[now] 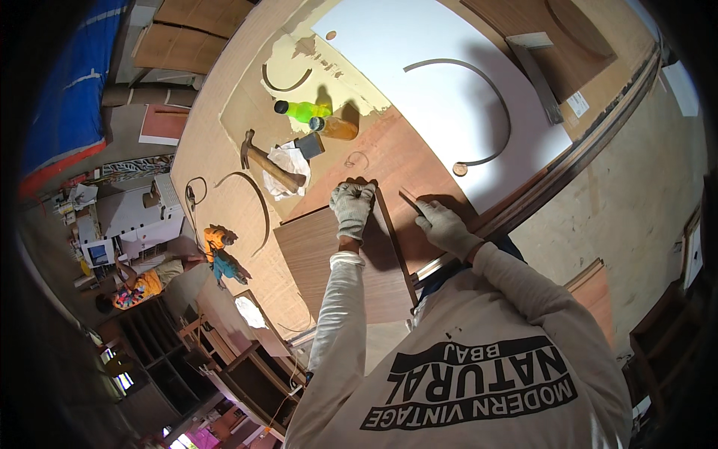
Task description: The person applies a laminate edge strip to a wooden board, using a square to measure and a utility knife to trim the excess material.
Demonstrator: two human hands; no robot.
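My gloved left hand [352, 206] is closed on the upper edge of a wood-grain panel [329, 273], near its top corner, with a dark strip along the right side. My gloved right hand [441, 224], just right of the panel, holds a narrow dark flat piece [410, 200]; I cannot make out whether it is a tool. Above my left hand lie a hammer [273, 168] on a white cloth [292, 191], a dark block [309, 145] and two bottles, one green [305, 112], one amber [338, 129].
A white board [426, 112] bears a curved dark strip [508, 112]. More curved strips [262, 206] and orange-and-teal tools [217, 254] lie on the worktable [224, 135]. Another person [142, 286] is beyond it at left. Brown boards [546, 30] are at upper right.
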